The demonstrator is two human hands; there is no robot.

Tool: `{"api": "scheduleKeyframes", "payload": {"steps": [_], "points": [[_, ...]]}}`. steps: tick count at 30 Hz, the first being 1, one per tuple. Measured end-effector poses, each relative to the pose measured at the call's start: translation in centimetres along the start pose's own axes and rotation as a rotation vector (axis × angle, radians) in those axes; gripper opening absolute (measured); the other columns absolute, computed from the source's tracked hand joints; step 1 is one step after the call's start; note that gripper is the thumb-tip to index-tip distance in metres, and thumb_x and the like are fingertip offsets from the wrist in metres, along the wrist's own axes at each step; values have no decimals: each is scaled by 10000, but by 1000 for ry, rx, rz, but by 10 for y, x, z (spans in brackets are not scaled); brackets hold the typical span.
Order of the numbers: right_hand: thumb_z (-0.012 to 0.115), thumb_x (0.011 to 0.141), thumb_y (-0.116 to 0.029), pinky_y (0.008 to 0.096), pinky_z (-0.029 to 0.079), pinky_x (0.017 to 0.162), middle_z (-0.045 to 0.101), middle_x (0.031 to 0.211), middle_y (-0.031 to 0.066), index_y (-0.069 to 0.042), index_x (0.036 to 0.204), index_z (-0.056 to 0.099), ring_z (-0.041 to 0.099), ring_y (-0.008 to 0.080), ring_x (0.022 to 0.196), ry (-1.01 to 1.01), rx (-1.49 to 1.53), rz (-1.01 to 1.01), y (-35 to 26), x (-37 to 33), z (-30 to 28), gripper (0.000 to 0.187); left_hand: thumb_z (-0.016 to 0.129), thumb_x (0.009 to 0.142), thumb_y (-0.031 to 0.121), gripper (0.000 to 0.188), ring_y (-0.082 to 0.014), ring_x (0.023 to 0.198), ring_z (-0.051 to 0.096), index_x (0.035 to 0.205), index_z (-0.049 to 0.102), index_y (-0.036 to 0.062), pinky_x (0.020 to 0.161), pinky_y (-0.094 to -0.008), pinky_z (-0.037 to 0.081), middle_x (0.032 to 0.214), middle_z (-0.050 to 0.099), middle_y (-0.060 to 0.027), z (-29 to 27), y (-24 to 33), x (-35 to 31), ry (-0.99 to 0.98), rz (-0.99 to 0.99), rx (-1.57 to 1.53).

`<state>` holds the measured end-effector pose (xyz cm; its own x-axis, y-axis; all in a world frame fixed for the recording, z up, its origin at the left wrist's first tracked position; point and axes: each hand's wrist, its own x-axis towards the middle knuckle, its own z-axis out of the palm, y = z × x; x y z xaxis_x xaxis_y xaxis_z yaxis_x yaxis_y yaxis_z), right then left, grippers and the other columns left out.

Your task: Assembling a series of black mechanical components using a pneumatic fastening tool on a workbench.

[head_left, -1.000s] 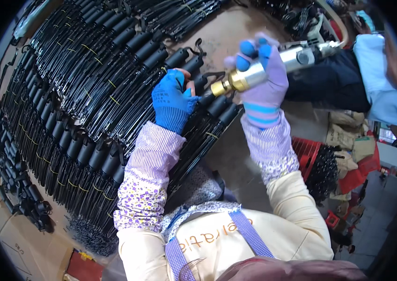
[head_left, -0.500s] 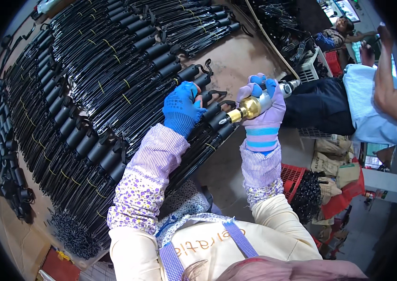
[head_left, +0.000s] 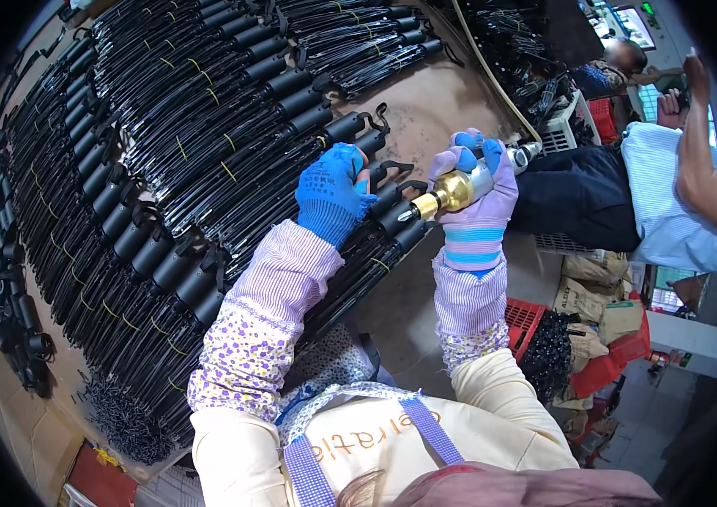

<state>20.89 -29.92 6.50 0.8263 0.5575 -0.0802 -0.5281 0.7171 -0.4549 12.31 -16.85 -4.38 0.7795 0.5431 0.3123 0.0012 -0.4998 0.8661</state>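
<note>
Right hand (head_left: 487,204) closed round a powered screwdriver (head_left: 455,193); left hand (head_left: 330,189) curled beside black handles (head_left: 385,200), partly hidden, grip indeterminable.

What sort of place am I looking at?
Probably a small factory or assembly workshop: rows of alike black-handled rods cover much of the table, a heap of small dark pieces lies nearby, and the right hand grips a metal screwdriving tool.

Brown worktop (head_left: 416,120), grey floor (head_left: 668,411) at lower right, bright window panes (head_left: 634,29) at upper right
</note>
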Motion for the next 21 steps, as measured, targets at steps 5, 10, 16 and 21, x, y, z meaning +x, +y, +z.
{"api": "scheduleKeyframes", "payload": {"steps": [5, 10, 16, 21], "points": [[616, 863, -117, 332, 505, 689, 550, 891, 33, -64, 1040, 527, 520, 130, 682, -24, 40, 54, -4, -1, 1, 205, 658, 749, 33, 157, -228, 712, 605, 897, 611, 53, 697, -319, 502, 870, 623, -62, -1, 4, 0, 30, 17, 13], [623, 845, -107, 309, 471, 668, 537, 877, 1, -78, 1053, 530, 495, 97, 665, -116, 124, 114, -3, -1, 0, 230, 656, 753, 18, 139, -209, 695, 598, 883, 616, 50, 689, -301, 500, 864, 625, -54, -4, 9, -2, 31, 16, 21], [608, 878, -181, 297, 423, 625, 559, 918, 34, -89, 1096, 571, 505, 99, 644, -319, 151, 100, -2, -5, 5, 240, 657, 751, 12, 140, -201, 689, 591, 881, 618, 48, 683, -295, 498, 861, 622, -52, -9, 9, -4, -3, 2, 1], [588, 888, -198, 286, 390, 616, 552, 928, 29, -101, 1147, 564, 515, 87, 651, -570, 76, 106, -7, -2, 5, 277, 654, 750, 7, 142, -196, 685, 587, 882, 618, 44, 675, -295, 495, 857, 621, -51, -9, 12, -6, 27, 33, 15]]}}
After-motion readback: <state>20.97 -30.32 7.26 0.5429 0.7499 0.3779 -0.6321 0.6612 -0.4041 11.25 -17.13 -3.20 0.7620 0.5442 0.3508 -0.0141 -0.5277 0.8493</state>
